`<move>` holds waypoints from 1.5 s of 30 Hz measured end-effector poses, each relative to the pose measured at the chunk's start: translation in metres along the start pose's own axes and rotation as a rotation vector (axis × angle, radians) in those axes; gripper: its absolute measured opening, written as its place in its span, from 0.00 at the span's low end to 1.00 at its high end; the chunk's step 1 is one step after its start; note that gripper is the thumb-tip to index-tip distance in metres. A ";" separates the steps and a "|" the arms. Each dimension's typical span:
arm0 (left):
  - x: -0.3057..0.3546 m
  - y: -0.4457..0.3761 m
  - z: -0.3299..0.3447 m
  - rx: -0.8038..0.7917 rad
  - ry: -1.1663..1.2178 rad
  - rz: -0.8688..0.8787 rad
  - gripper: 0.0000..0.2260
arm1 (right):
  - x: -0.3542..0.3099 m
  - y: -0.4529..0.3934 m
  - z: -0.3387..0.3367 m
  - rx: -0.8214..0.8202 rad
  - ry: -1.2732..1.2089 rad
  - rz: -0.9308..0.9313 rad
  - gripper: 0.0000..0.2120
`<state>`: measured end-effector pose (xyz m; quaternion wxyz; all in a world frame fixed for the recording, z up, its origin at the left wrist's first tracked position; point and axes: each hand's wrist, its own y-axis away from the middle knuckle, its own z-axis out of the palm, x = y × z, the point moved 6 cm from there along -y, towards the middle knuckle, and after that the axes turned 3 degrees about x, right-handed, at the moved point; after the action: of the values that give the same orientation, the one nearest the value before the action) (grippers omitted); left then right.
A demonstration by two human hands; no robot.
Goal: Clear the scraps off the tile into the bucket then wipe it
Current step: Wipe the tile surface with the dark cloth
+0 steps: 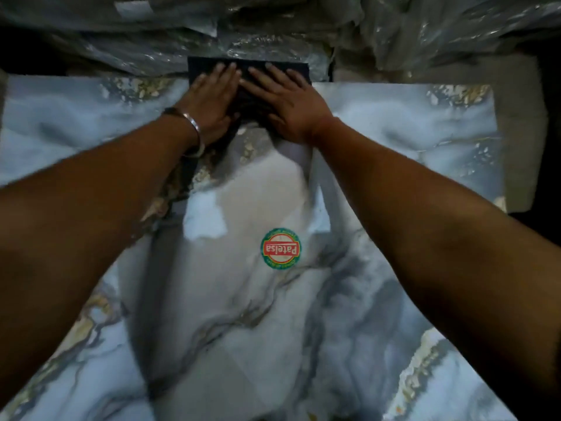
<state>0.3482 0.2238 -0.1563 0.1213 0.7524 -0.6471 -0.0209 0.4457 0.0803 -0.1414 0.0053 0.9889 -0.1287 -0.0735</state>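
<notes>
A large glossy marble-patterned tile (230, 314) fills the view, with a round red and green sticker (281, 249) near its middle. A dark cloth (252, 100) lies flat at the tile's far edge and hangs a little past it. My left hand (209, 98) and my right hand (291, 101) press side by side on the cloth, palms down, fingers stretched and pointing away from me. A metal bangle (194, 129) sits on my left wrist. No scraps or bucket are in view.
Crinkled plastic-wrapped bundles (273, 28) are stacked just beyond the tile's far edge. Dark gaps (543, 68) show at the far right and far left. A pale surface (516, 141) borders the tile's right side.
</notes>
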 end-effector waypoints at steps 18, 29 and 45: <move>0.154 0.241 0.060 -0.022 -0.127 -0.021 0.37 | -0.159 0.235 0.023 -0.010 0.023 -0.026 0.31; 0.282 0.439 0.107 -0.042 -0.074 -0.011 0.41 | -0.288 0.433 0.039 -0.051 -0.069 0.007 0.42; 0.262 0.332 0.092 -0.036 -0.090 -0.001 0.39 | -0.195 0.376 0.031 0.000 -0.003 0.009 0.43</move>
<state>0.0516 -0.0909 -0.1434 0.1058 0.7489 -0.6508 -0.0664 0.1595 -0.2332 -0.1333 0.0057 0.9882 -0.1332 -0.0748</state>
